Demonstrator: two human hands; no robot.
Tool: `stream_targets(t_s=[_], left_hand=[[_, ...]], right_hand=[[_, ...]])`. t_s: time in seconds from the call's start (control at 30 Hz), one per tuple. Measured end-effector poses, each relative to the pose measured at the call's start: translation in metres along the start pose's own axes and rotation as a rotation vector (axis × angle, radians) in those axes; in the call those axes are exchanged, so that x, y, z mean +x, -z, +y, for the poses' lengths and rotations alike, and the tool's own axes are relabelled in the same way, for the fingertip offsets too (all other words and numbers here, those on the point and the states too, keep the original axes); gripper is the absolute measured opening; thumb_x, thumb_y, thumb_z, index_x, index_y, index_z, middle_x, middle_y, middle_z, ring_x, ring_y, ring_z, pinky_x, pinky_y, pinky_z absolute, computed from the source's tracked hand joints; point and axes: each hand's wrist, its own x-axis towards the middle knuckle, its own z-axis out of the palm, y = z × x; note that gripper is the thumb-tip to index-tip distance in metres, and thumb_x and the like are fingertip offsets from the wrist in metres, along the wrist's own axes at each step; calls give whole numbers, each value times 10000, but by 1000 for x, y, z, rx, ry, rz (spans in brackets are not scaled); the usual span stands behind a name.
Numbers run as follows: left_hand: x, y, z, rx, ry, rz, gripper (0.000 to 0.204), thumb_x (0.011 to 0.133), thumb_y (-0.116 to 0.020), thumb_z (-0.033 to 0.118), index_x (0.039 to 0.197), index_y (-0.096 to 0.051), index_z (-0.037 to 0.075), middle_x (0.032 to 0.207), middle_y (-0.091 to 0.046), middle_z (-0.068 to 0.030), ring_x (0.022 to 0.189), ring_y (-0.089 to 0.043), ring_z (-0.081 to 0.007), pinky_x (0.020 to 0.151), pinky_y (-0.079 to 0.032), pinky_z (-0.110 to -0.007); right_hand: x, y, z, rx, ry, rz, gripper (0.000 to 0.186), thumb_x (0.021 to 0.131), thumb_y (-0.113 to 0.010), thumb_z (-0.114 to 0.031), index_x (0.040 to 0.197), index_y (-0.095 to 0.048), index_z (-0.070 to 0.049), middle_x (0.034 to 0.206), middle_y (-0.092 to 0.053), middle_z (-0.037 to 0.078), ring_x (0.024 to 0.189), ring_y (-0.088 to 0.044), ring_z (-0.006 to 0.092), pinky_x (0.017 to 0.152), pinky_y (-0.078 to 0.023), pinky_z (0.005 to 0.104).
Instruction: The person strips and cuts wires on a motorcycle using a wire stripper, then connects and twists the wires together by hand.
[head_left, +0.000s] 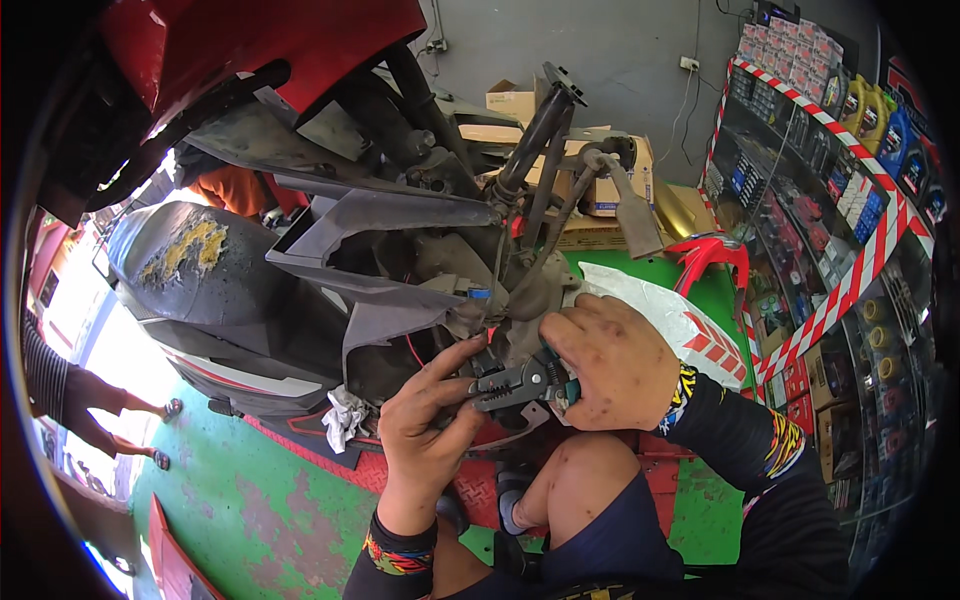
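My right hand (610, 365) is closed around the handles of a wire stripper (513, 384), a grey tool with teal grips. Its jaws point left, toward my left hand (425, 425). That hand is closed, its fingertips pinching a thin wire (490, 334) that comes down from the front of a partly stripped scooter (440, 260). The stripper's jaws touch or lie close against my left fingers; whether the wire sits between the jaws I cannot tell. A blue connector (479, 294) is just above my left fingertips.
A worn, torn seat (190, 260) is at left. White crumpled paper (344, 418) lies beside my left hand. A white and red panel (665, 320) lies right of the scooter. A glass display case (810, 220) with striped edging stands at right. Another person's legs (110, 420) show far left.
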Motion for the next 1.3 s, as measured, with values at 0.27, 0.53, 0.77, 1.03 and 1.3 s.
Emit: stream_targets(t_s=[0.27, 0.53, 0.77, 1.03, 1.3], left_hand=[[0, 0, -1, 1, -14, 6, 180, 742, -693, -81, 921, -706, -76, 1243, -716, -214, 806, -682, -117, 698, -531, -234], [1, 0, 0, 9, -8, 4, 173, 742, -693, -80, 914, -705, -65, 1240, -722, -195, 741, -643, -89, 650, -501, -218], [0, 0, 1, 18, 3, 2, 175, 742, -696, -75, 916, -704, -63, 1231, -726, -189, 723, -625, -82, 639, -486, -214], [0, -1, -1, 9, -3, 5, 175, 759, -720, -62, 934, -715, -52, 1234, -724, -194, 775, -662, -110, 677, -515, -230], [-1, 1, 1, 19, 12, -18, 173, 787, -743, -54, 957, -713, -51, 1242, -718, -195, 810, -670, -120, 701, -527, -238]], right_hand=[[1, 0, 0, -1, -10, -1, 598, 579, -749, -204, 1113, -546, -28, 931, -617, 132, 922, -596, 344, 823, -484, 453], [0, 3, 0, -11, -26, -30, 617, 584, -763, -229, 1128, -545, -36, 934, -615, 124, 938, -595, 335, 843, -475, 440], [-2, 2, 1, -30, -8, 1, 623, 590, -764, -236, 1139, -556, -26, 927, -626, 131, 915, -612, 336, 828, -498, 447], [-4, 1, 0, -26, -24, 3, 613, 593, -767, -247, 1124, -577, -5, 860, -634, 122, 851, -635, 335, 778, -525, 438], [-4, 5, -1, -71, -9, 9, 633, 572, -841, -266, 1086, -568, -19, 845, -631, 106, 839, -638, 317, 771, -519, 430]])
